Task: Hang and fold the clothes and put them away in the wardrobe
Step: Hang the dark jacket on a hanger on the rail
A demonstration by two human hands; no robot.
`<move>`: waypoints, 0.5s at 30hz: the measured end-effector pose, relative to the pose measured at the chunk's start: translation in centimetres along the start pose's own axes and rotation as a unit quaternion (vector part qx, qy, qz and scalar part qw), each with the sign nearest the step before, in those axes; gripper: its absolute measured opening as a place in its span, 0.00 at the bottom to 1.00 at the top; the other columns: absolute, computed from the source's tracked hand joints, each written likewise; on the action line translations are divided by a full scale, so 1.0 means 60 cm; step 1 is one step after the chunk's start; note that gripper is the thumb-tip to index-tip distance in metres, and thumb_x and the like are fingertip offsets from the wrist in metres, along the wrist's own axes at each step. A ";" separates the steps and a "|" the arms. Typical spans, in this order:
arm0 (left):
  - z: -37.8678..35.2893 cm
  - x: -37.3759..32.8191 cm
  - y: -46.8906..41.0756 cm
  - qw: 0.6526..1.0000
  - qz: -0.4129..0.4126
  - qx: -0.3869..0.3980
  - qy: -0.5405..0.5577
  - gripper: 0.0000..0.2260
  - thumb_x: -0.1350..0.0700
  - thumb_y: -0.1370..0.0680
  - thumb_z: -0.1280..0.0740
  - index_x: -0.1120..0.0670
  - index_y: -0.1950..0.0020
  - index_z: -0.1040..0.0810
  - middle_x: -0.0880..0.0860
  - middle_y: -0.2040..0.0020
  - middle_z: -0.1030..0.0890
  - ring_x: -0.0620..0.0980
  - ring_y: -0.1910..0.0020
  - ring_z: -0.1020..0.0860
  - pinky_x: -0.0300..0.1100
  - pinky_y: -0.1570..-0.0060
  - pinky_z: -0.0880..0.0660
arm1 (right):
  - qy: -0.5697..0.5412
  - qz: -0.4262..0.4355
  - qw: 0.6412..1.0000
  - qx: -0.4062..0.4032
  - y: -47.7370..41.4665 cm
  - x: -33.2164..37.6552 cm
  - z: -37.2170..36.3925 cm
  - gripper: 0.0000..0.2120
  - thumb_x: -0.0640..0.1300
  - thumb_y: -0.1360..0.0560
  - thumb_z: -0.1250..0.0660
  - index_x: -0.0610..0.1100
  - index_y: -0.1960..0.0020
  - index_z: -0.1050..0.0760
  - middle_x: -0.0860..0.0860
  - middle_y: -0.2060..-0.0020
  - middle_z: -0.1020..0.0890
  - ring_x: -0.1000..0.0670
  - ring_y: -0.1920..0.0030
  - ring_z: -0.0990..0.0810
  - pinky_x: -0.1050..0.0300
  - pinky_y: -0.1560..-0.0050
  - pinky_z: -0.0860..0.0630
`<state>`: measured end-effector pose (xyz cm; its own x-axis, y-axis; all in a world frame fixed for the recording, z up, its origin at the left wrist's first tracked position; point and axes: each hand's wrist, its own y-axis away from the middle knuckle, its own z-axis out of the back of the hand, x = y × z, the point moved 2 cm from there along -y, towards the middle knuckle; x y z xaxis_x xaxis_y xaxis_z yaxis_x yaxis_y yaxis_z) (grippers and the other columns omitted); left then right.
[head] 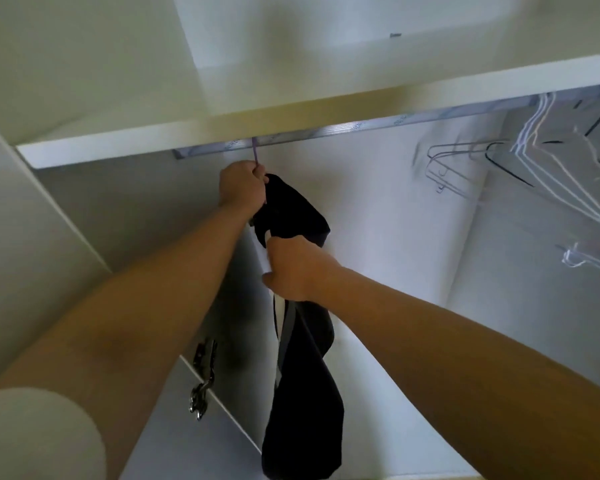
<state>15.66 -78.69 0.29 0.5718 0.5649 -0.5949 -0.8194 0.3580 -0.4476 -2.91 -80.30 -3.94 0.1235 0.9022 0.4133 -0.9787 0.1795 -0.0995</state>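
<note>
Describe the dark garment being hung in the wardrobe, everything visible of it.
The dark garment is black or very dark navy, of soft, matte cloth, with a grey band showing just below the right hand. It hangs bunched in a long, narrow drape under a thin purple hanger hook that reaches up to the metal rail. The left hand grips the hook at the garment's top; the right hand grips its middle with curled fingers. Its lower end hangs free.
</note>
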 end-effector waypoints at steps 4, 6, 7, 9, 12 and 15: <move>0.033 0.038 -0.007 0.999 0.042 -0.017 -0.009 0.14 0.54 0.15 0.39 0.56 0.52 0.15 0.54 0.52 0.15 0.44 0.62 0.22 0.32 0.62 0.30 | -0.007 0.027 1.000 0.004 -0.017 0.021 -0.024 0.11 0.49 0.20 0.35 0.42 0.44 0.30 0.51 0.64 0.25 0.50 0.65 0.23 0.53 0.62 0.21; 0.045 0.051 -0.008 0.998 0.062 -0.031 0.001 0.14 0.55 0.16 0.38 0.59 0.49 0.14 0.56 0.49 0.14 0.50 0.54 0.18 0.40 0.52 0.24 | -0.014 0.029 0.999 0.007 -0.025 0.028 -0.037 0.13 0.51 0.19 0.36 0.42 0.43 0.31 0.50 0.62 0.24 0.49 0.64 0.22 0.50 0.61 0.20; 0.048 0.055 -0.008 0.997 0.072 -0.034 0.007 0.14 0.55 0.16 0.38 0.59 0.48 0.15 0.56 0.48 0.14 0.53 0.51 0.17 0.42 0.49 0.22 | -0.017 0.027 0.999 0.009 -0.028 0.030 -0.043 0.13 0.51 0.19 0.36 0.43 0.43 0.31 0.49 0.61 0.24 0.48 0.63 0.22 0.47 0.58 0.19; 0.051 0.054 -0.004 0.995 0.088 -0.034 0.006 0.13 0.56 0.16 0.38 0.59 0.47 0.15 0.58 0.49 0.15 0.56 0.50 0.17 0.44 0.47 0.20 | -0.021 0.025 0.999 0.016 -0.031 0.031 -0.053 0.13 0.51 0.19 0.36 0.42 0.42 0.32 0.48 0.60 0.22 0.47 0.62 0.21 0.45 0.56 0.18; 0.053 0.036 -0.001 0.988 0.095 -0.027 -0.116 0.14 0.54 0.16 0.39 0.60 0.43 0.17 0.60 0.46 0.16 0.58 0.46 0.18 0.45 0.49 0.23 | -0.038 0.026 0.999 0.020 -0.028 0.025 -0.058 0.15 0.53 0.18 0.37 0.42 0.40 0.31 0.47 0.61 0.21 0.47 0.63 0.20 0.45 0.57 0.18; 0.058 -0.003 0.013 0.953 0.080 0.017 -0.291 0.14 0.57 0.19 0.35 0.61 0.35 0.22 0.60 0.41 0.19 0.59 0.43 0.20 0.50 0.47 0.22 | -0.090 0.000 0.996 0.023 -0.016 0.002 -0.052 0.15 0.56 0.17 0.43 0.45 0.47 0.29 0.48 0.64 0.19 0.48 0.67 0.18 0.49 0.61 0.17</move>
<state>14.77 -75.92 2.39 0.3284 0.9278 -0.1774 -0.9006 0.2509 -0.3549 -1.42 -79.16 -6.62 0.0960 0.8165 0.5693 -0.9857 0.1574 -0.0594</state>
